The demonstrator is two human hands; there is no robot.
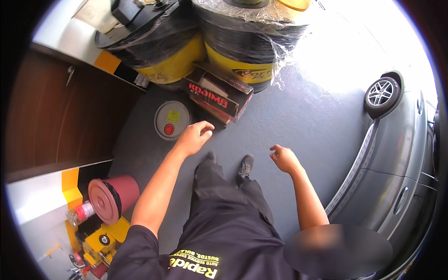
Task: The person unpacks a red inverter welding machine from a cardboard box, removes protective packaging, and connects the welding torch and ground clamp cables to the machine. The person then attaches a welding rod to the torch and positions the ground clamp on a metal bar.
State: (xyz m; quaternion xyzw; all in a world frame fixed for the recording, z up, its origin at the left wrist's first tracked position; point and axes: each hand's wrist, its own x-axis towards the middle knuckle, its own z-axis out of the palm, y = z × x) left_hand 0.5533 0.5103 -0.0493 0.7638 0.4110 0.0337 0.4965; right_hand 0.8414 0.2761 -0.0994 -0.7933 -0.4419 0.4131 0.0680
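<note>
My left hand (192, 139) hangs in the air with its fingers loosely bent and its thumb apart, holding nothing. Just beyond it stands a round pail (161, 119) with a grey lid, a yellow-green label and a red cap. An open cardboard box (233, 99), black and red, sits beside the pail and leans toward the drums. My right hand (285, 159) is raised over the grey floor to the right, its fingers loosely curled and slightly apart, with nothing in them. Neither hand touches anything.
Two large black-and-yellow drums (175, 58), (252, 51) in plastic wrap stand ahead. A brown door (70, 112) is at the left. Behind it sit a maroon bin (100, 200) and a yellow machine (100, 242). A grey car (392, 158) stands along the right.
</note>
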